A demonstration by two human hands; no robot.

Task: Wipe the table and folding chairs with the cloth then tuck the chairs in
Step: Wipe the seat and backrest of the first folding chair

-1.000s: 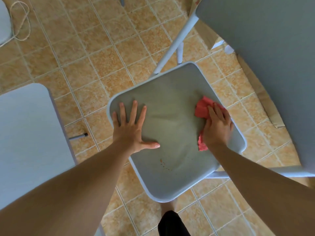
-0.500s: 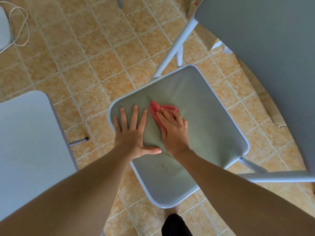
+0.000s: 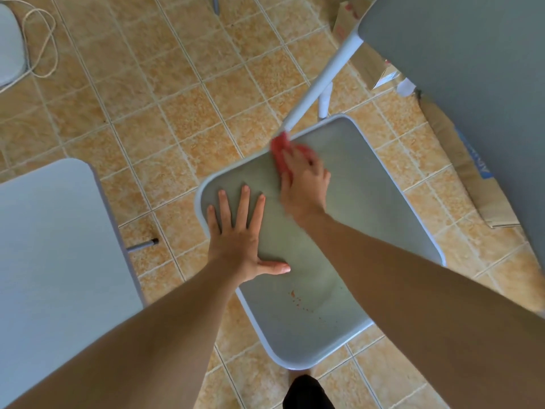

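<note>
A grey folding chair seat fills the middle of the view, seen from above. My left hand lies flat on its left side with fingers spread. My right hand presses a red cloth against the seat's far edge, close to where the white chair frame tube meets it. The hand is blurred and covers most of the cloth. Small reddish crumbs lie on the near part of the seat. The grey table top reaches in from the upper right.
A second pale chair seat stands at the left, with a metal leg end on the tiled floor. Flattened cardboard lies under the table. A cord loops at the top left. My foot shows at the bottom.
My right hand swept the red cloth from the seat's right side across to the middle, then up to the far edge. My left hand stayed flat on the seat.
</note>
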